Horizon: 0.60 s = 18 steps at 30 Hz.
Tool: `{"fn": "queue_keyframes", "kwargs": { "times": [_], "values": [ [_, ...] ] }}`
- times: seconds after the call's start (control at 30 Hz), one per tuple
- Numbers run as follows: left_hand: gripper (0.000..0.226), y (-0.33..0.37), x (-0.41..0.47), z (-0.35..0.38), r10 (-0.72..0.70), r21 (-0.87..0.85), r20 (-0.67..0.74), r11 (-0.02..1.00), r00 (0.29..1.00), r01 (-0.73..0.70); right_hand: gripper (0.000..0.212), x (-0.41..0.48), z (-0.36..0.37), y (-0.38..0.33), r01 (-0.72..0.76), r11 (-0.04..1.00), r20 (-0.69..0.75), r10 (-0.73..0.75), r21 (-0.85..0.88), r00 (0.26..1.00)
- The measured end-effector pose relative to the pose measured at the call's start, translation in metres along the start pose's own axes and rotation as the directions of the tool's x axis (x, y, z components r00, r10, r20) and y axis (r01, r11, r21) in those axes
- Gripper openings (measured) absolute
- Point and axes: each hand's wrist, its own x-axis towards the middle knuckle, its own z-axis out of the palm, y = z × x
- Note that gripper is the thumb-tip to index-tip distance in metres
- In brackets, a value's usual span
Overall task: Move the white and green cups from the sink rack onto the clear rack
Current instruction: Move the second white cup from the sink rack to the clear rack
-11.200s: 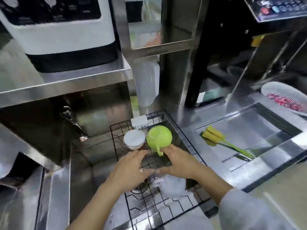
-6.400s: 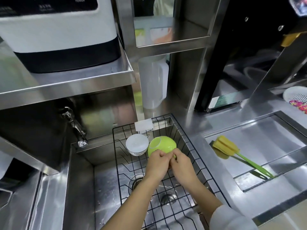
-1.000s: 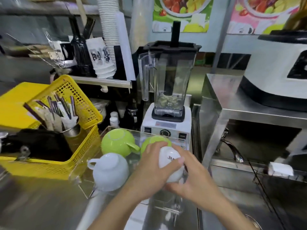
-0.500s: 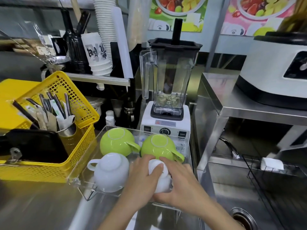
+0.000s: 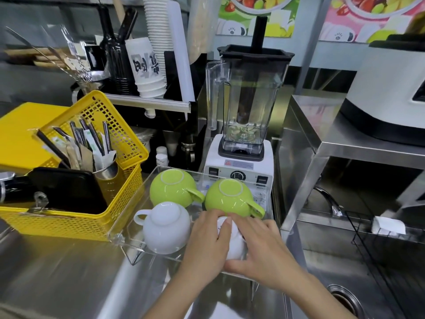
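Steel counter carries clear rack, just beside yellow basket, blender behind. Three cups sit on rack mouth-down, bases up: two green cups at back, handles pointing right; white cup front-left, handle left. Both hands clasp second white cup front-right, apparently inverted; handle hidden. Left hand fingers wrapped over it, right hand thumb and fingers pressed on its side.

Four upturned cups sit in the acrylic rack: two cups at 12 o'clock, one at 9, one at 3 between both hands. Blender behind the rack; basket left; sink right.
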Motion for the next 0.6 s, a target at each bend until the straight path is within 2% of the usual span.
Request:
{"fn": "queue_keyframes", "kwargs": {
  "times": [0.13,0.23,0.33,0.43,0.6],
  "values": [
    [0.022,0.002,-0.001,-0.001,0.054,0.021,-0.041,0.998,0.998,-0.054,0.079,-0.001,0.000,0.001,0.022,1.000,-0.018,-0.021,0.021,1.000],
    [0.026,0.007,0.002,-0.009,0.132,0.030,-0.100,0.991,0.986,-0.130,0.084,-0.002,-0.005,0.006,-0.013,0.988,-0.097,0.029,0.154,0.995],
    [0.029,0.010,0.012,-0.023,0.171,0.017,-0.127,0.985,0.977,-0.170,0.063,-0.001,-0.016,0.014,-0.077,0.954,-0.219,0.144,0.289,0.965],
    [0.033,0.010,0.026,-0.034,0.200,0.039,-0.065,0.979,0.978,-0.198,0.032,0.005,-0.024,0.022,-0.109,0.938,-0.322,0.219,0.328,0.921],
    [0.035,0.008,0.055,-0.044,0.304,0.163,0.071,0.936,0.950,-0.312,0.013,0.013,-0.027,0.039,-0.201,0.927,-0.302,0.300,0.317,0.905]
  ]
}}
